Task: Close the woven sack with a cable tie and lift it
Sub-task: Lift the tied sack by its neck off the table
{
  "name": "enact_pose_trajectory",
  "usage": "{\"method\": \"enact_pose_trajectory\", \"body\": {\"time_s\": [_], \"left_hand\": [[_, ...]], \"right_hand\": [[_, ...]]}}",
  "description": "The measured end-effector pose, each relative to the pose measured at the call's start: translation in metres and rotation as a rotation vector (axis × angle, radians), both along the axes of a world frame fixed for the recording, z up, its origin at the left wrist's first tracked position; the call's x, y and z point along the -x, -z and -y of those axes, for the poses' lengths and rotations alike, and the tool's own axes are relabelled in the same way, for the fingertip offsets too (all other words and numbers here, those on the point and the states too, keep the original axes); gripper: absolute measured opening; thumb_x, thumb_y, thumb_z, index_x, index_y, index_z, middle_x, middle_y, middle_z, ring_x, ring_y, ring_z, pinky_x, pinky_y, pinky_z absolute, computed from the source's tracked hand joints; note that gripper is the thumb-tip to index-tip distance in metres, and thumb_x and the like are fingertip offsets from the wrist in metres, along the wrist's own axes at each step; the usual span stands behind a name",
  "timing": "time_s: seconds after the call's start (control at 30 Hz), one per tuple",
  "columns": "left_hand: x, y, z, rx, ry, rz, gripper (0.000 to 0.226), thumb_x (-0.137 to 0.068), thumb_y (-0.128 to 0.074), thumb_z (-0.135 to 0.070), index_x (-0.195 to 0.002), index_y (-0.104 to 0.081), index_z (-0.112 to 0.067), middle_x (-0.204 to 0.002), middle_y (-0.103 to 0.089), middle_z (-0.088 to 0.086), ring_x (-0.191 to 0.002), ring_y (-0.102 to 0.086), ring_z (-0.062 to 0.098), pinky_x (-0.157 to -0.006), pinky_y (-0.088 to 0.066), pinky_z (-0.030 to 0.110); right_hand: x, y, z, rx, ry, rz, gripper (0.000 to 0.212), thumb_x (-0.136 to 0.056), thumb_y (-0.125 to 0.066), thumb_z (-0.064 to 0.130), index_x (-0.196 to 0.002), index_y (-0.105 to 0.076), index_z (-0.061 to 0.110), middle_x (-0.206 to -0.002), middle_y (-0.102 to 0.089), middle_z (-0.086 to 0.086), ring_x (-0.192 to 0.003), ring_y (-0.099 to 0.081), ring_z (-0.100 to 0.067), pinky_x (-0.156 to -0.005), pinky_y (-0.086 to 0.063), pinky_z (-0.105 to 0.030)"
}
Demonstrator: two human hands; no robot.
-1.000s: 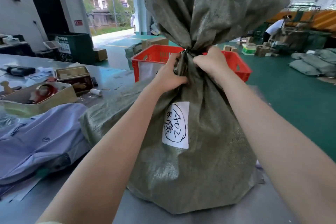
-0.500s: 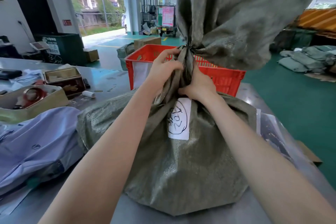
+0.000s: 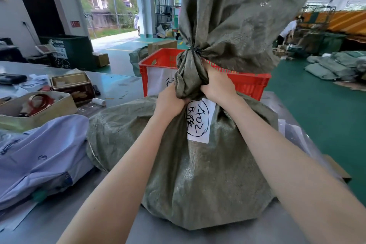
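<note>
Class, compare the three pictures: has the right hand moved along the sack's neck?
Yes. The right hand has slid down the gathered neck, from level with the black cable tie to well below it, just above the white label.

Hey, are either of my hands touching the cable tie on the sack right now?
Apart. The head view shows the cable tie above both hands; the left hand and right hand grip the sack neck lower down.

sack: I see it olive-green, woven, bulging, upright on the table, neck gathered
cable tie: black, cinched around my sack's neck
</note>
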State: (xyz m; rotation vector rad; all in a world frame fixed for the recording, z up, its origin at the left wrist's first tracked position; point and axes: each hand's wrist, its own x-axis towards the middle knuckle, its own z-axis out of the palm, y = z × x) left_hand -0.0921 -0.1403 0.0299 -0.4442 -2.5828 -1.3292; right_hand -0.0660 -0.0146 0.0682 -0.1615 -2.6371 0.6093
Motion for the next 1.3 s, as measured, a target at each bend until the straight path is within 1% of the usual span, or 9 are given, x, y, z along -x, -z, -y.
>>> {"method": "enact_pose_trajectory", "body": {"time_s": [0.1, 0.23, 0.43, 0.57, 0.7, 0.8, 1.0, 1.17, 1.3], "left_hand": [[-0.004, -0.014, -0.001, -0.124, -0.069, -0.074, 0.035, -0.083, -0.062, -0.014, -0.114, -0.055, -0.001, -0.119, -0.063, 0.019, -0.112, -0.055, 0.034, -0.078, -0.039, 0.030], [-0.010, -0.045, 0.000, -0.272, -0.102, -0.173, 0.032, -0.084, -0.059, -0.010, -0.115, -0.056, -0.005, -0.118, -0.064, 0.014, -0.112, -0.055, 0.030, -0.079, -0.035, 0.025], [-0.012, -0.102, -0.003, -0.345, -0.141, -0.268, 0.026, -0.086, -0.054, -0.008, -0.112, -0.055, -0.004, -0.114, -0.064, 0.015, -0.107, -0.056, 0.030, -0.074, -0.033, 0.025], [-0.008, -0.143, -0.005, -0.391, -0.125, -0.336, 0.017, -0.086, -0.054, -0.008, -0.104, -0.056, -0.008, -0.095, -0.064, 0.006, -0.097, -0.055, 0.025, -0.071, -0.035, 0.025], [-0.005, -0.185, -0.010, -0.431, -0.118, -0.429, 0.026, -0.085, -0.057, -0.009, -0.110, -0.056, -0.001, -0.111, -0.065, 0.016, -0.105, -0.057, 0.029, -0.075, -0.037, 0.026], [-0.001, -0.217, -0.013, -0.442, -0.099, -0.507, 0.027, -0.084, -0.058, -0.010, -0.110, -0.057, -0.002, -0.112, -0.065, 0.016, -0.107, -0.057, 0.030, -0.078, -0.040, 0.029], [0.011, -0.276, -0.021, -0.452, -0.097, -0.630, 0.031, -0.083, -0.056, -0.009, -0.113, -0.056, -0.002, -0.115, -0.063, 0.017, -0.111, -0.054, 0.031, -0.075, -0.036, 0.025], [0.035, -0.294, -0.032, -0.501, -0.080, -0.655, 0.028, -0.084, -0.054, -0.008, -0.111, -0.056, 0.001, -0.112, -0.064, 0.021, -0.108, -0.056, 0.034, -0.078, -0.039, 0.029], [0.068, -0.290, -0.050, -0.534, -0.064, -0.651, 0.020, -0.083, -0.052, -0.001, -0.102, -0.058, 0.001, -0.102, -0.065, 0.019, -0.098, -0.057, 0.030, -0.066, -0.029, 0.021]], "right_hand": [[0.000, -0.014, 0.007, -0.026, -0.049, -0.102, 0.070, -0.080, -0.049, 0.003, -0.143, -0.032, 0.027, -0.129, -0.058, -0.020, -0.120, -0.051, -0.041, -0.092, -0.045, -0.042], [0.000, -0.049, 0.015, -0.079, -0.080, -0.201, 0.072, -0.080, -0.045, -0.001, -0.144, -0.031, 0.028, -0.128, -0.059, -0.020, -0.119, -0.051, -0.041, -0.093, -0.046, -0.042], [-0.002, -0.113, 0.021, -0.062, -0.095, -0.348, 0.070, -0.077, -0.042, -0.007, -0.139, -0.043, 0.027, -0.126, -0.060, -0.017, -0.117, -0.053, -0.039, -0.094, -0.048, -0.042], [-0.006, -0.157, 0.023, -0.117, -0.096, -0.421, 0.065, -0.079, -0.042, -0.007, -0.136, -0.047, 0.025, -0.125, -0.061, -0.019, -0.116, -0.053, -0.040, -0.095, -0.047, -0.043], [-0.007, -0.203, 0.020, -0.137, -0.061, -0.462, 0.058, -0.082, -0.042, -0.004, -0.131, -0.053, 0.023, -0.127, -0.058, -0.020, -0.117, -0.052, -0.040, -0.095, -0.045, -0.039], [-0.008, -0.235, 0.016, -0.179, -0.021, -0.499, 0.043, -0.082, -0.043, -0.003, -0.120, -0.058, 0.012, -0.126, -0.057, -0.021, -0.119, -0.050, -0.040, -0.093, -0.043, -0.036], [0.002, -0.296, 0.010, -0.192, 0.018, -0.591, 0.034, -0.082, -0.043, -0.003, -0.108, -0.060, 0.008, -0.119, -0.059, -0.020, -0.111, -0.054, -0.039, -0.076, -0.038, -0.030], [0.023, -0.311, 0.005, -0.181, 0.034, -0.671, 0.036, -0.082, -0.041, -0.004, -0.110, -0.059, 0.007, -0.119, -0.058, -0.022, -0.111, -0.054, -0.041, -0.085, -0.044, -0.036], [0.056, -0.305, -0.007, -0.200, 0.042, -0.701, 0.041, -0.081, -0.040, -0.005, -0.112, -0.061, 0.011, -0.117, -0.062, -0.021, -0.112, -0.054, -0.041, -0.089, -0.047, -0.042]]}}
